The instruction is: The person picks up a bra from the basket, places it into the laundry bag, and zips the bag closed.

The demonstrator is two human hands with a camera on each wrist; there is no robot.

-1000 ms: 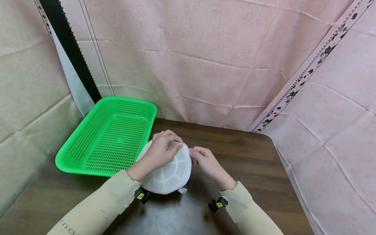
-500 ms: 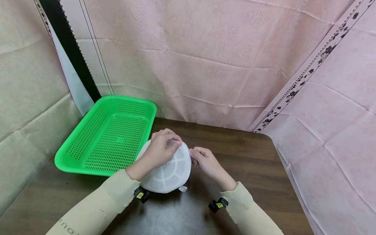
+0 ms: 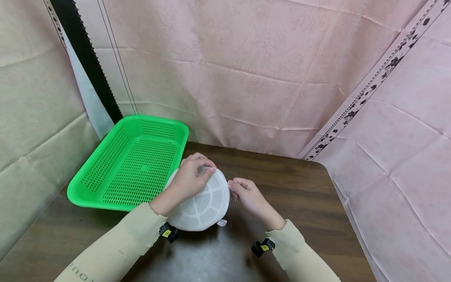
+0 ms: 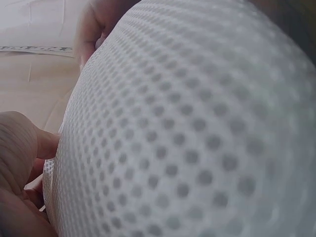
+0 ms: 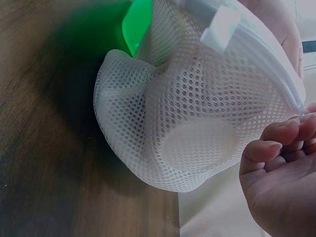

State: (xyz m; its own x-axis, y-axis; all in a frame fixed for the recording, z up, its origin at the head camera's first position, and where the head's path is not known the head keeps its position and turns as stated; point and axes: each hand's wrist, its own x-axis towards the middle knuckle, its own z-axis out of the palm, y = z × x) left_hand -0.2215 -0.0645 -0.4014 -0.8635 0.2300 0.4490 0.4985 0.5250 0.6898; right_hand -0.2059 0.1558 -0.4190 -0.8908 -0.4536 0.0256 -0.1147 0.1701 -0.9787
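Note:
A white mesh laundry bag [image 3: 202, 209] with a zip round its edge is held over the table. My left hand [image 3: 190, 178] lies over its upper left and pinches the top rim between thumb and fingers. At the bag's right edge my right hand [image 3: 248, 196] pinches the end of the zip; the zip pull is hidden by the fingertips. In the right wrist view the bag's soft mesh body [image 5: 182, 98] hangs in folds, with a pale round patch low on it. A small white tag [image 5: 222, 29] sticks out beside the zip. Mesh fills most of the left wrist view.
A green perforated plastic basket [image 3: 183, 135] stands on the left of the dark wooden table [image 3: 292, 196], close to my left hand. Pink patterned cloth [image 3: 246, 78] hangs behind the table and at both sides.
My left hand has slid slightly left and up along the bag's rim. The bag has turned a little, its tag shifting right and up. The right hand's pinch stays nearly in place.

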